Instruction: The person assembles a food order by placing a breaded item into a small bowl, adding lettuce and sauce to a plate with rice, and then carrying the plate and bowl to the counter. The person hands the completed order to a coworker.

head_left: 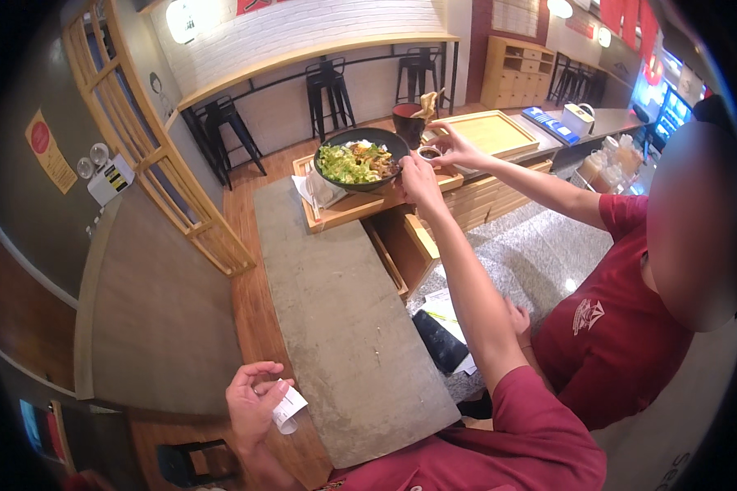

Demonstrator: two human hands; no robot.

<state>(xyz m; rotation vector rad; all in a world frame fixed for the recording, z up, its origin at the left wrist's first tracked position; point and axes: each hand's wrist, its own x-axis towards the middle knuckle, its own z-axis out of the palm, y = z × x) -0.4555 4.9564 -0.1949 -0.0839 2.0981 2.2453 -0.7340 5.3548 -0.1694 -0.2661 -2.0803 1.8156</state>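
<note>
My left hand [252, 407] is closed around a small white paper slip [291, 402], low over the counter's left edge; part of something clear shows under the slip. Reaching far forward, my right hand [422, 182] has its fingers closed at the right rim of a black bowl [368, 186] of green salad and other toppings. The bowl rests on a wooden tray [336, 216]. Just beside my right fingers, a co-worker's hand [460, 150] holds a small cup of dark sauce [428, 153]. A dark cup [408, 123] stands behind the bowl.
The grey counter [336, 327] runs forward beneath the tray. An open wooden drawer [418, 250] juts out on its right. A dark phone [439, 340] lies on papers. The co-worker [610, 327] stands close at my right. Another wooden tray [487, 132] sits farther back.
</note>
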